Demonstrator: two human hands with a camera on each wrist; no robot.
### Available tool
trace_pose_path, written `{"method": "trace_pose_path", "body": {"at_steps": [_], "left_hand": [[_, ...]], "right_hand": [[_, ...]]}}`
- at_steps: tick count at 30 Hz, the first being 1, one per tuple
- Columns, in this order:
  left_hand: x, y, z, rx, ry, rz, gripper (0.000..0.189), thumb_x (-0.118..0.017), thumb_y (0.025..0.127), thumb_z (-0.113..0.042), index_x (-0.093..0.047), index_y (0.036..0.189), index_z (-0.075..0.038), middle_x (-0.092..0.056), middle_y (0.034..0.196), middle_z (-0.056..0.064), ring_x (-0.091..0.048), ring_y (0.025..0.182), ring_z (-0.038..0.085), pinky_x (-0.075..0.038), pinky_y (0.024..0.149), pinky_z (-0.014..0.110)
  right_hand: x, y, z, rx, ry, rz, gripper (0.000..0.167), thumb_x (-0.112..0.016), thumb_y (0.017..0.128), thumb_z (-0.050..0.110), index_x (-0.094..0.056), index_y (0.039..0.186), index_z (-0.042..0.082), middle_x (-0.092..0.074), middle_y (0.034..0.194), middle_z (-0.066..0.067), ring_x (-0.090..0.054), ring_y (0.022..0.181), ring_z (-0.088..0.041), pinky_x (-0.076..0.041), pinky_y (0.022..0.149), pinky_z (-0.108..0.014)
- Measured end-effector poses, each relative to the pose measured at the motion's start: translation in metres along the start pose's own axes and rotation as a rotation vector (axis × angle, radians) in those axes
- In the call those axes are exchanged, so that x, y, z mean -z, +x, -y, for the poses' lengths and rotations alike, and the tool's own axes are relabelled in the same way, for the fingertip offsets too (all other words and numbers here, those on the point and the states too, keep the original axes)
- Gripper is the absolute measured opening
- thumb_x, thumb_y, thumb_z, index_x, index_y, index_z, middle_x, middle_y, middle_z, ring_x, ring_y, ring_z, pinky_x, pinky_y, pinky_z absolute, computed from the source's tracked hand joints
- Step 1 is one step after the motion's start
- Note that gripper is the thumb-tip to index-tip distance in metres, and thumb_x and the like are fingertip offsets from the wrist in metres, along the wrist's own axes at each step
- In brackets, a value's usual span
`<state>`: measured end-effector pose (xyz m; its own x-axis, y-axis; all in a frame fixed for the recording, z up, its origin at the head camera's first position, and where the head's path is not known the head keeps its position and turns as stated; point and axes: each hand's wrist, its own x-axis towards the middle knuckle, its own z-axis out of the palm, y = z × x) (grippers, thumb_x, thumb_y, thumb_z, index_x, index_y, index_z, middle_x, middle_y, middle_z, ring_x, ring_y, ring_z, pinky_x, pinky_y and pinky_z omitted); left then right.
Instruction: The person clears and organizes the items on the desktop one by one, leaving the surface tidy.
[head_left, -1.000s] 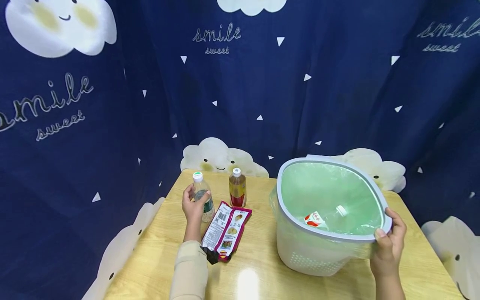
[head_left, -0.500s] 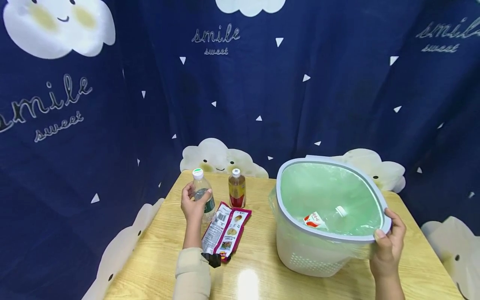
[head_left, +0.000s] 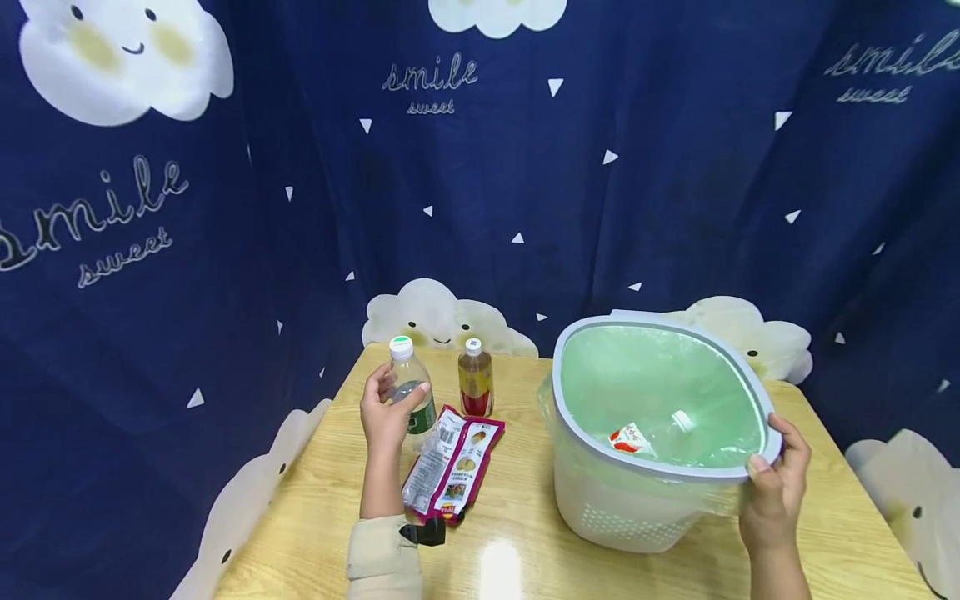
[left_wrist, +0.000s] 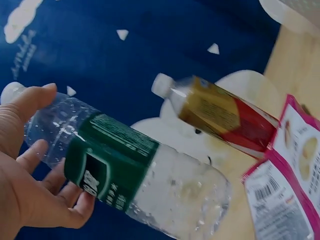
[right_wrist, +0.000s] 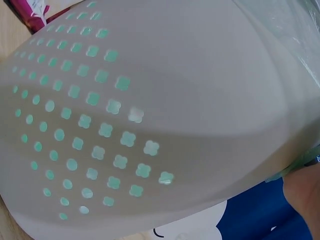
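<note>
My left hand [head_left: 387,414] grips a clear plastic water bottle [head_left: 411,375] with a white cap and green label, thumb on one side and fingers round the other. In the left wrist view the water bottle [left_wrist: 115,155] lies slanted across the picture, with droplets inside it. My right hand [head_left: 776,492] holds the grey rim of a trash bin [head_left: 600,492], thumb over the edge. A green bag lines the bin, and a red-and-white carton [head_left: 630,439] and a clear bottle [head_left: 681,425] lie inside. In the right wrist view the bin's perforated wall [right_wrist: 175,90] fills most of the picture.
A bottle of brown drink [head_left: 476,379] with a yellow-and-red label stands behind a magenta-edged snack packet [head_left: 455,467], which lies flat beside the water bottle. The wooden table [head_left: 300,533] meets a dark blue curtain [head_left: 480,208] at the back.
My left hand has raised the water bottle slightly and shifted it a little to the right, nearer the packet. The right hand stays on the bin's rim.
</note>
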<state>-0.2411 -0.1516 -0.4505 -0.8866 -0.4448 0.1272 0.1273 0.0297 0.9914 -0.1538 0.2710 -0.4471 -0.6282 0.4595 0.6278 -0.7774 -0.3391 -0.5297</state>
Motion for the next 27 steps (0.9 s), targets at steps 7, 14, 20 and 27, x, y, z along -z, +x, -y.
{"method": "trace_pose_path", "body": {"at_steps": [7, 14, 20, 27], "left_hand": [[-0.001, -0.014, -0.024, -0.008, -0.016, -0.002, 0.069, -0.078, 0.073, -0.007, -0.044, 0.133, -0.011, -0.044, 0.128, 0.009, -0.036, 0.119, 0.027, -0.030, 0.097, 0.052], [-0.002, -0.023, -0.032, -0.064, -0.087, -0.060, 0.069, -0.080, 0.074, -0.014, -0.044, 0.133, -0.009, -0.044, 0.126, 0.013, -0.038, 0.116, 0.028, -0.031, 0.096, 0.048], [-0.003, -0.033, -0.037, -0.085, -0.102, -0.041, 0.064, -0.076, 0.078, -0.014, -0.043, 0.133, -0.008, -0.045, 0.126, 0.013, -0.038, 0.115, 0.028, -0.030, 0.095, 0.047], [-0.008, -0.043, -0.049, -0.084, -0.100, 0.007, 0.063, -0.075, 0.077, -0.009, -0.043, 0.132, -0.007, -0.045, 0.127, 0.012, -0.037, 0.117, 0.026, -0.029, 0.096, 0.047]], "right_hand": [[0.000, 0.004, -0.001, -0.015, -0.017, -0.029, 0.052, -0.038, 0.073, -0.008, -0.042, 0.124, -0.006, -0.038, 0.122, -0.024, -0.046, 0.107, -0.026, -0.044, 0.085, -0.023], [0.002, 0.002, -0.002, -0.009, -0.010, -0.014, 0.052, -0.038, 0.073, -0.007, -0.041, 0.126, -0.007, -0.039, 0.123, -0.024, -0.046, 0.107, -0.026, -0.043, 0.085, -0.023], [0.005, 0.002, -0.003, -0.017, 0.021, -0.009, 0.054, -0.037, 0.073, -0.008, -0.040, 0.127, -0.007, -0.036, 0.123, -0.025, -0.045, 0.107, -0.027, -0.044, 0.085, -0.023], [0.005, 0.000, -0.003, -0.018, 0.013, -0.001, 0.055, -0.037, 0.074, -0.007, -0.039, 0.128, -0.007, -0.035, 0.124, -0.025, -0.043, 0.108, -0.027, -0.043, 0.086, -0.024]]}}
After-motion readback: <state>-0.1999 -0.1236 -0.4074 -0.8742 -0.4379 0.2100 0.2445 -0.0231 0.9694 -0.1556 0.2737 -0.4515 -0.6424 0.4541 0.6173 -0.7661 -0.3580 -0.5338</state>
